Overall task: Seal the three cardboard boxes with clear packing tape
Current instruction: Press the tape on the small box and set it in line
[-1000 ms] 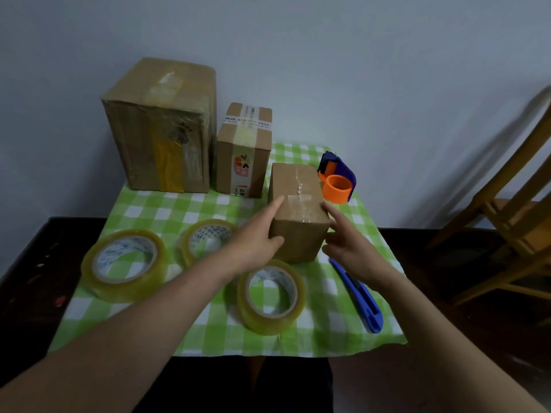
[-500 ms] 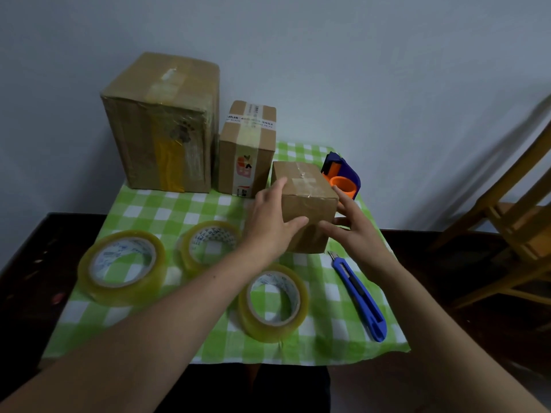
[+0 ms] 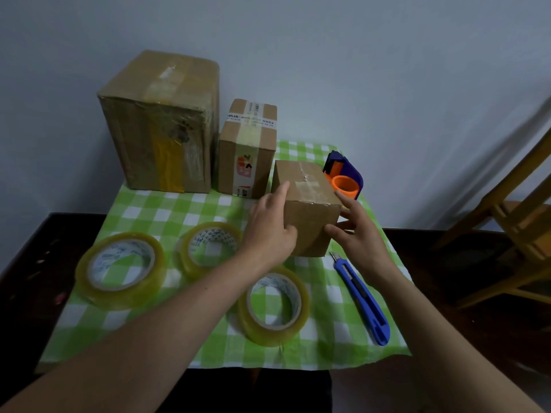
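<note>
Three cardboard boxes stand on the green checked cloth: a large box (image 3: 161, 126) at the back left, a medium box (image 3: 247, 147) beside it, and a small box (image 3: 307, 204) in front. My left hand (image 3: 268, 231) grips the small box's left side, thumb on its front face. My right hand (image 3: 354, 234) holds its right side, index finger up along the top edge and thumb at the front corner. Short tape strips lie on the box's top. Three clear tape rolls lie flat: left (image 3: 119, 269), middle (image 3: 208, 248) and near (image 3: 274, 305).
A blue utility knife (image 3: 362, 299) lies right of the near roll. A blue and orange tape dispenser (image 3: 344, 180) sits behind the small box. The cloth (image 3: 167, 210) covers a dark table (image 3: 26, 263). A wooden chair (image 3: 512, 222) stands at the right.
Both hands closed onto the small box and shifted it back and slightly right; the left thumb now lies on its front face. The rolls and the knife have not moved.
</note>
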